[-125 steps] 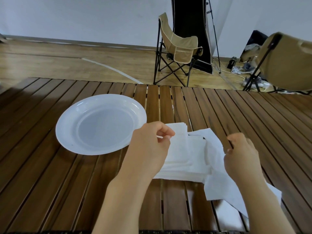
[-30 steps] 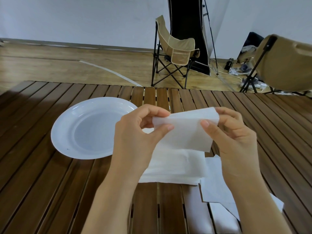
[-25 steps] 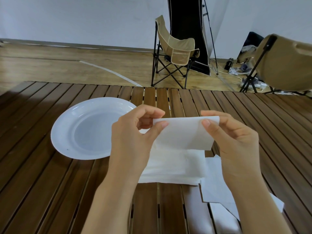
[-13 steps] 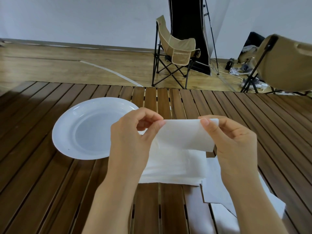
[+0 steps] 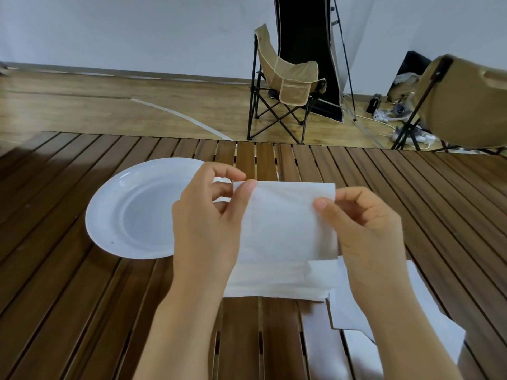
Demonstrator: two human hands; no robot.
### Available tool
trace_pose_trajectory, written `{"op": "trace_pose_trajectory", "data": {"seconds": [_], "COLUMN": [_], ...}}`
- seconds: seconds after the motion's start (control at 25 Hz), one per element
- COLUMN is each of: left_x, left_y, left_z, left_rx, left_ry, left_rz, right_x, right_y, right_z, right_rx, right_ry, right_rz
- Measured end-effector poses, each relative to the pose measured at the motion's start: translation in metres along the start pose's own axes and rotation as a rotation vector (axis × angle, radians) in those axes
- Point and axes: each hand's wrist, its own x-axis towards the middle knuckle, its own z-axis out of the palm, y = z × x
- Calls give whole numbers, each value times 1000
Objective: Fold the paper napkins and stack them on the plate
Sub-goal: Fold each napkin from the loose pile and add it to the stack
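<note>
Progress: while I watched, nothing lay on the plate; stacking all remained.
Fingers: left hand and right hand pinched one napkin above the worktop pile.

A slatted wooden table filled the foreground. Beyond its far edge, a tan folding chair was set on a wooden floor marked by a curved white line. A black panel was stood behind the chair against a white wall. A second tan chair was seen at right, with cables scattered on the floor near it.
</note>
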Motion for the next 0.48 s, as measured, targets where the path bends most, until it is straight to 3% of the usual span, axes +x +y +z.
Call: {"op": "trace_pose_trajectory", "data": {"seconds": [0.16, 0.48], "left_x": [0, 0], "left_y": [-9, -22], "left_z": [-2, -5], "left_rx": [85, 234], "left_ry": [52, -67], "left_rz": [-88, -272], "right_x": [0, -3], "right_y": [10, 26], "right_z": [9, 26], "right_rx": [-90, -295], "right_ry": [-21, -79], "right_rz": [38, -19]}}
